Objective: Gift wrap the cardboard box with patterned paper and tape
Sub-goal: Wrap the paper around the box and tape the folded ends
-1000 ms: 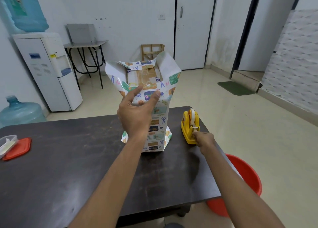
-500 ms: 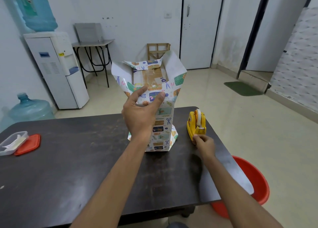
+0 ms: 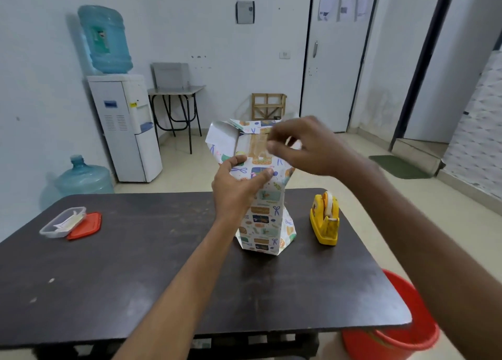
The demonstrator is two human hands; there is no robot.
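Holding the cardboard box [image 3: 264,225] upright at mid table [image 3: 135,264], long axis vertical, with left grip [image 3: 236,188] curled round its upper near side. Right grip [image 3: 307,148] nearer the open top, just above, fingertips pinched; on tape or not, cannot tell.

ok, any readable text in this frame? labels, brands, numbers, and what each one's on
Nothing is legible, so no text can be quoted.
Paper sheets on the door: printed, too blurred to read.
Label on the water bottle: too blurred.
Blue badge and yellow sticker on the water dispenser: too small.
Patterned paper: tiny print, unreadable.
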